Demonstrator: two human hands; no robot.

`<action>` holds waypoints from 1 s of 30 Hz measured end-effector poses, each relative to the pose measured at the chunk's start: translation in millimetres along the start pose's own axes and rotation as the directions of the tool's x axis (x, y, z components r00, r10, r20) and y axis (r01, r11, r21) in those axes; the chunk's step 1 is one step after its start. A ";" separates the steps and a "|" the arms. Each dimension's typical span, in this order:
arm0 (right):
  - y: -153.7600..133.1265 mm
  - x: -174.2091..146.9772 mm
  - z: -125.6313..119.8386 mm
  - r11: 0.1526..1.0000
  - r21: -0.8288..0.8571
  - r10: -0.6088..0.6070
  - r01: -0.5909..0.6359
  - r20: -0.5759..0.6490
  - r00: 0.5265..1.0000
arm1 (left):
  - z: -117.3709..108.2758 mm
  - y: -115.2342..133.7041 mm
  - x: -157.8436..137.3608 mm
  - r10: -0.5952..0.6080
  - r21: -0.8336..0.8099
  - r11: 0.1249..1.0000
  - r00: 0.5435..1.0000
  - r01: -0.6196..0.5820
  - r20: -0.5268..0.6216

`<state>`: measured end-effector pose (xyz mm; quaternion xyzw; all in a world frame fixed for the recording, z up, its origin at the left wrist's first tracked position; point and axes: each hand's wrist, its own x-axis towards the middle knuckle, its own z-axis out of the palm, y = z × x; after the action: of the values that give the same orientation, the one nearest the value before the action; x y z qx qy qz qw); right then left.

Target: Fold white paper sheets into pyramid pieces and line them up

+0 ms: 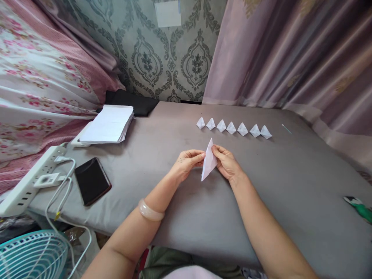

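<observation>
Between my hands, above the grey-covered table (162, 201), is a folded piece of white paper (209, 161) with a pointed top and bottom. My left hand (188, 162) pinches its left edge between thumb and fingers. On the other side my right hand (226, 159) grips it, thumb on the near face and fingers partly hidden behind. Beyond the hands, several small folded white paper shapes (231, 128) stand in a row, each with a pointed top.
A stack of white paper (106, 124) lies at the back left, by a black flat item (136, 102). Nearer are a phone (92, 181), a power strip (31, 182) with white cables and a fan (33, 255). At right lie a cotton swab (286, 128) and a green-handled item (360, 209).
</observation>
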<state>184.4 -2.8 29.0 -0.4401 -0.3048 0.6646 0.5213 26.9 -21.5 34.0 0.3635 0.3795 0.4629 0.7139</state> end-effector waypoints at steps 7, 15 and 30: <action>1.6 -0.2 2.0 0.980 -0.143 -0.153 0.140 -0.085 0.984 | -2.7 -6.9 4.0 0.174 0.260 0.953 0.984 -0.155 -0.050; 3.6 -4.3 4.8 0.857 -0.404 -0.359 0.320 -0.022 0.933 | -4.7 -7.0 2.1 0.025 0.227 0.973 0.994 -0.049 0.110; 18.9 -29.3 31.7 0.165 -0.843 -0.706 0.512 0.262 0.658 | -2.4 -5.3 -3.0 0.530 0.692 0.644 0.842 -0.326 -0.097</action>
<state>149.7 -34.4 34.0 -0.5380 -0.6938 0.0970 0.4688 26.0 -25.5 29.0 0.5957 0.5185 0.5067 0.3458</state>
